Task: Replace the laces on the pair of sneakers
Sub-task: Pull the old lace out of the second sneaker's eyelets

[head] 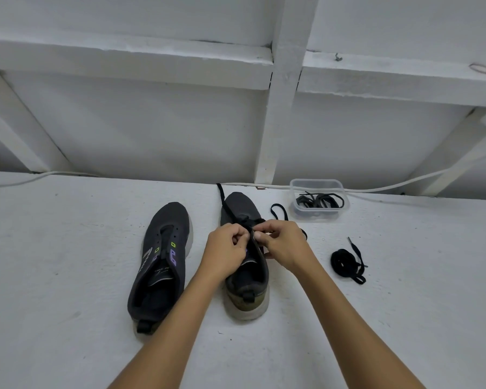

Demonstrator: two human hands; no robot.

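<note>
White tabletop (68, 248) carries our two dark sneakers: our left hand (227, 242) and right hand (281, 242) both pinch the lace (225, 204) over the right sneaker (243, 209); the left sneaker (163, 256) tongue's print is unreadable.

Bare tabletop (68, 248) left of sneakers (160, 265)
</note>
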